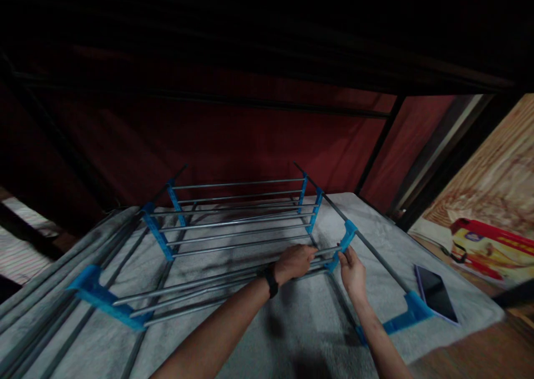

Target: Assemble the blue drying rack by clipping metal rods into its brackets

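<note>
A rack of grey metal tubes and blue plastic brackets lies spread over a light grey fuzzy blanket (308, 334). My left hand (294, 261), with a black band on its wrist, is closed around a metal tube (208, 279) close to its right end. That end meets a blue bracket (349, 233), which my right hand (352, 270) pinches between thumb and fingers. On the left, the near tubes reach a large blue bracket (110, 301); their ends there look loose beside it. Farther back, several tubes (237, 237) span between blue brackets on both sides. The left fingertips are partly hidden.
A dark phone or tablet (436, 294) lies on the blanket at right, beside a blue corner bracket (411, 312). Beyond it sits a red and yellow box (492, 251). Dark frame bars stand before a red cloth (233, 139). Loose tubes lie at left.
</note>
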Action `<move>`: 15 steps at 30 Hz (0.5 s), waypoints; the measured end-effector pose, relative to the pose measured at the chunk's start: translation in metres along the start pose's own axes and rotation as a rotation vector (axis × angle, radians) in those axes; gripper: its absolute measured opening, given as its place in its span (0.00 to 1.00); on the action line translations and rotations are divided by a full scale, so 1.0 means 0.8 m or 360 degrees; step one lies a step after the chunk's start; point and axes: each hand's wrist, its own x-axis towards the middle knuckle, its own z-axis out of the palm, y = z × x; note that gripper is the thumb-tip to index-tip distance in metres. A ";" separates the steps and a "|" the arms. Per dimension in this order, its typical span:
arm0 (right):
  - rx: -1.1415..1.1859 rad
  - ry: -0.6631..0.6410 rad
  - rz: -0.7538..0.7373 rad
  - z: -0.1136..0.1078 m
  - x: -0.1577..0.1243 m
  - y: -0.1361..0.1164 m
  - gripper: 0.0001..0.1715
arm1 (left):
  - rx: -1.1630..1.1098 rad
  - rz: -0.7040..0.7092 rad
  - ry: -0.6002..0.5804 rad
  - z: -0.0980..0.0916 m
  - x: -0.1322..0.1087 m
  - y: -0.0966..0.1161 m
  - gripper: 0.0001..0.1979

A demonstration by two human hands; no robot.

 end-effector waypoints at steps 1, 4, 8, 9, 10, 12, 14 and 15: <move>-0.0005 0.0000 0.0000 0.000 0.000 0.000 0.33 | 0.0011 -0.0009 -0.0003 0.000 0.001 0.000 0.16; -0.0010 -0.0015 0.0023 -0.001 0.002 0.005 0.34 | 0.0052 -0.0018 -0.0008 0.000 0.001 -0.001 0.16; -0.0169 0.0000 0.0104 -0.007 0.002 0.017 0.38 | 0.0138 0.0046 0.0083 0.010 -0.003 -0.003 0.15; -0.0221 0.0014 0.0102 -0.008 0.002 0.021 0.38 | 0.0181 0.0084 0.0125 0.014 -0.003 -0.005 0.15; -0.0285 -0.0003 0.0086 -0.009 0.003 0.024 0.38 | 0.0228 0.0131 0.0166 0.018 -0.004 -0.007 0.14; -0.0391 -0.0021 0.0090 -0.012 0.005 0.031 0.37 | 0.0314 0.0200 0.0234 0.026 -0.006 -0.012 0.13; -0.0483 -0.0048 0.0134 -0.014 0.007 0.037 0.36 | 0.0385 0.0225 0.0298 0.032 -0.008 -0.016 0.12; -0.0501 -0.0051 0.0158 -0.015 0.008 0.039 0.36 | 0.0415 0.0227 0.0331 0.034 -0.009 -0.018 0.12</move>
